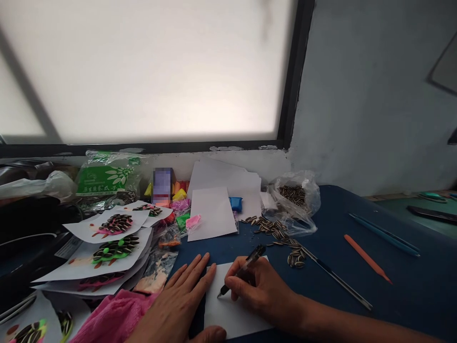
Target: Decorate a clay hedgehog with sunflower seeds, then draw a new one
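A black pen (246, 269) is gripped in my right hand (262, 290), its tip touching a small white sheet of paper (232, 317) on the dark blue table. My left hand (187, 293) lies flat with fingers stretched out, its fingertip and thumb at the sheet's left edge. Just left of that hand are a pink cloth (117, 314) and a clear packet of pale clay (155, 271). Beyond the sheet, striped sunflower seeds (273, 228) lie scattered, with a smaller heap of seeds (295, 257) nearer my right hand.
Seed-and-clay pictures on paper (117, 252) are stacked at left. Blank paper (210, 214) leans near the wall beside coloured clay packets. A plastic bag of seeds (293, 195) stands behind. Tweezers (335, 278), an orange tool (367, 258) and a blue tool (385, 236) lie right.
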Motion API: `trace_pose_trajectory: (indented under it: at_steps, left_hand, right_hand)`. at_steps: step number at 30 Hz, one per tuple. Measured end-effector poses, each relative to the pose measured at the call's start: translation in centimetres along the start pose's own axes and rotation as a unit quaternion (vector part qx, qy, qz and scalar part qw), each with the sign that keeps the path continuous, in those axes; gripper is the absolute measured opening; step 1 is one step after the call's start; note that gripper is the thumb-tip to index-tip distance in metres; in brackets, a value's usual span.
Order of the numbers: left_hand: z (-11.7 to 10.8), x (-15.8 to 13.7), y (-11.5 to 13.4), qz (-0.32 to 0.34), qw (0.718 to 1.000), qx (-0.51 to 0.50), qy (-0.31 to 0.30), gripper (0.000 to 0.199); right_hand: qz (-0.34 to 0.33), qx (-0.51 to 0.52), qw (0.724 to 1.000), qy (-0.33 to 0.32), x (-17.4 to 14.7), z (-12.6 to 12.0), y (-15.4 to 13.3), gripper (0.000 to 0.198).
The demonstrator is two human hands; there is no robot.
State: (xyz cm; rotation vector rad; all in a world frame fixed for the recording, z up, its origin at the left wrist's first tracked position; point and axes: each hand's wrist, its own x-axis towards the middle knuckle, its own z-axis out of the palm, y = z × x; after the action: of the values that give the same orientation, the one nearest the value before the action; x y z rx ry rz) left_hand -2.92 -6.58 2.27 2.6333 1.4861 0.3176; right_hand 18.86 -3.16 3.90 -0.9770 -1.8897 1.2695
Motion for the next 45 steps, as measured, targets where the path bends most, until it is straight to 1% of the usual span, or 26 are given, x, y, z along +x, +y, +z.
trace_pose_trajectory:
  at_steps: [2,4,6,9,13,18,21,26,29,32,36,41,45]
  left_hand:
    - [-0.4,0.2,-0.1,-0.005,0.999,-0.011,-0.035,0.073]
    - [-0.6,0.4,-0.4,-0.005,0.997,-0.027,-0.068,0.063]
    - [-0.6,0.6,-0.8,-0.002,0.996,-0.041,-0.075,0.056]
    - [-0.1,0.6,-1.3,0.005,0.997,-0.044,-0.060,0.057]
    - [0.5,0.6,-1.5,0.004,0.997,-0.033,-0.068,0.060]
    - [0.2,0.6,-1.2,0.003,0.998,-0.024,-0.061,0.058]
    - [0.1,0.4,-0.9,0.001,0.999,-0.027,-0.045,0.056]
    - [0.4,0.1,-0.5,-0.007,1.000,-0.017,-0.020,0.065]
    - [0.5,-0.1,-0.5,-0.001,1.000,-0.018,-0.008,0.065]
    - [0.3,0.0,-0.6,-0.002,1.000,-0.014,-0.014,0.066]
    - [-0.1,0.1,-0.5,-0.007,0.999,-0.011,-0.045,0.070]
    - [0.2,0.0,-0.4,-0.008,1.000,-0.019,-0.015,0.067]
    - [0.3,-0.1,-0.4,-0.005,1.000,-0.018,-0.007,0.067]
  right_hand:
    - [-0.001,-0.003,1.000,0.000,0.1,0.0,0.0,0.016]
    - [0.001,-0.004,1.000,-0.001,0.1,0.0,0.1,0.016]
    - [0.004,-0.004,1.000,-0.001,0.2,0.0,0.1,0.017]
    - [0.003,-0.005,1.000,-0.002,0.1,-0.1,0.0,0.018]
    - [0.001,-0.002,1.000,-0.006,0.1,0.0,0.1,0.018]
    - [-0.001,0.005,1.000,-0.005,0.1,0.0,0.3,0.017]
    - [-0.002,0.006,1.000,-0.005,0.1,0.0,0.4,0.017]
    - [0.002,0.002,1.000,-0.001,0.0,0.0,0.3,0.015]
    - [0.008,-0.001,1.000,-0.002,0.0,0.0,0.3,0.015]
    - [0.007,-0.001,1.000,-0.003,0.1,0.0,0.3,0.016]
    - [0.003,-0.010,1.000,-0.002,0.1,0.0,0.1,0.017]
    - [0.009,-0.010,1.000,-0.001,0.0,0.0,0.0,0.017]
    - [0.012,-0.008,1.000,0.002,-0.1,0.0,0.0,0.016]
